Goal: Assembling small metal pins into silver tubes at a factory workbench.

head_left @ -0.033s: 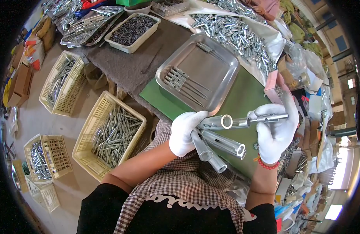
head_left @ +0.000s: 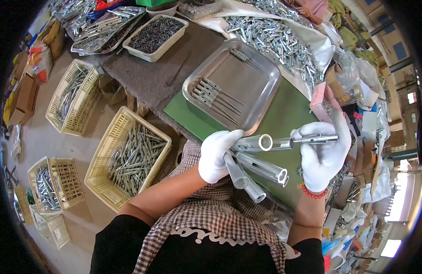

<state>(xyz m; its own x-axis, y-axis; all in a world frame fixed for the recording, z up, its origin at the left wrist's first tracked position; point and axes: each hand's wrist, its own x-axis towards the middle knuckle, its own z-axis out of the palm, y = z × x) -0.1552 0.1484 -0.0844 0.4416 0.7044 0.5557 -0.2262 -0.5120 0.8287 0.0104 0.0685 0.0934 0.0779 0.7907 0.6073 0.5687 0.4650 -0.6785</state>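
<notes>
The bundle of shiny silver hollow metal tubes (head_left: 262, 170) fans out from the left hand (head_left: 215, 156), white-gloved, whose fingers are closed around its gathered ends, above the green flat counter surface (head_left: 284, 107) and the checked brown-and-white cloth apron (head_left: 206, 212). The tubes look stiff, fairly light singly and hard to dent, but slick; smooth round walls could slide against one another, so a firm wrap near the gathered ends seems the best hold. Their surfaces are bright, with open round mouths and a dark slot along one. The white-gloved right hand (head_left: 324, 154) grips a slim silver metal rod (head_left: 321, 138) with small holes, probably best pinched mid-length; whether it joins the narrower tube beside it cannot be told.
</notes>
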